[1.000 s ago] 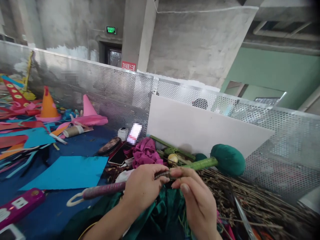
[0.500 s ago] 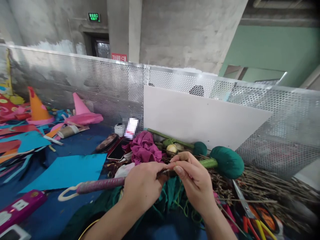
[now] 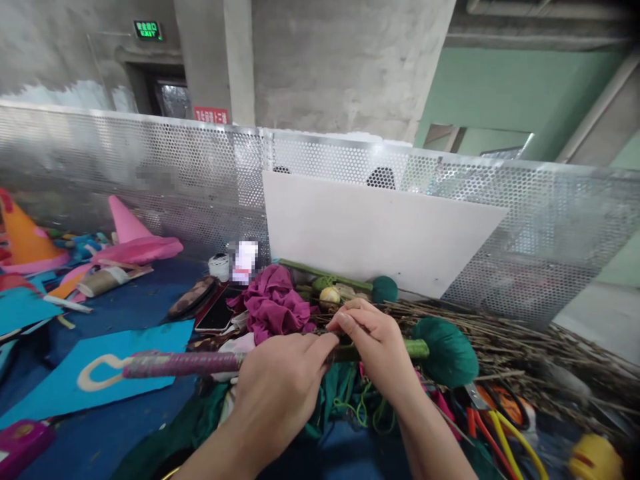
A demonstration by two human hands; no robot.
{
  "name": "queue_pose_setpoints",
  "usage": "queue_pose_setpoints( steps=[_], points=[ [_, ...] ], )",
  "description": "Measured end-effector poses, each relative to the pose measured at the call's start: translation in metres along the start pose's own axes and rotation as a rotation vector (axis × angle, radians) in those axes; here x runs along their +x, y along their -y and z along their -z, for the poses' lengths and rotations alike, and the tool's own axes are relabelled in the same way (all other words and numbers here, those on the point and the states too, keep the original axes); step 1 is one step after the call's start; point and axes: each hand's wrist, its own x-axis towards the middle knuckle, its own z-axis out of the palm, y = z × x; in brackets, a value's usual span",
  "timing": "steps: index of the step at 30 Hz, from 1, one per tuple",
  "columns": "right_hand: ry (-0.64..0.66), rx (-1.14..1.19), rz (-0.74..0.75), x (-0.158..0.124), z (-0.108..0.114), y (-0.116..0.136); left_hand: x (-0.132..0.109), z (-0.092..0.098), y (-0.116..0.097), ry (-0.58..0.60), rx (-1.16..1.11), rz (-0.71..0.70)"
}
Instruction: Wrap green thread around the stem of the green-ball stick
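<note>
A long wrapped stick (image 3: 187,363) lies nearly level across the view, with a cream loop (image 3: 100,372) at its left end. Its right part is wrapped in green and ends at a padded dark green ball (image 3: 445,351). My left hand (image 3: 287,377) is closed around the middle of the stick. Beside it, over the stick, my right hand (image 3: 370,333) pinches with thumb and forefinger; what sits between the fingertips is hidden. Below my hands lie dark green cloth (image 3: 325,403) and loose light green cord (image 3: 363,405).
Magenta cloth (image 3: 275,303) and a phone (image 3: 220,313) lie behind my left hand. Scissors (image 3: 477,397), red-and-yellow handled tools (image 3: 500,427) and dry stems (image 3: 530,333) are at right. Blue sheet (image 3: 50,387) and pink hat (image 3: 135,233) are at left. A white board (image 3: 375,233) leans on perforated metal.
The stick has turned: its looped left end is higher and its ball end lower, over part of the scissors. My hands stay close together on it. The view has shifted right.
</note>
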Motion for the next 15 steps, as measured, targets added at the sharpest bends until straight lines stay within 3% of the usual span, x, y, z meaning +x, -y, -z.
queue_pose_setpoints(
  steps=[9, 15],
  points=[
    [-0.005, -0.021, -0.047, 0.002, -0.001, -0.001, 0.000, -0.001, 0.000, -0.058, 0.111, -0.133],
    [-0.034, 0.080, -0.051, 0.001, 0.018, 0.007, 0.000, 0.006, 0.015, -0.097, 0.025, 0.016]
  ],
)
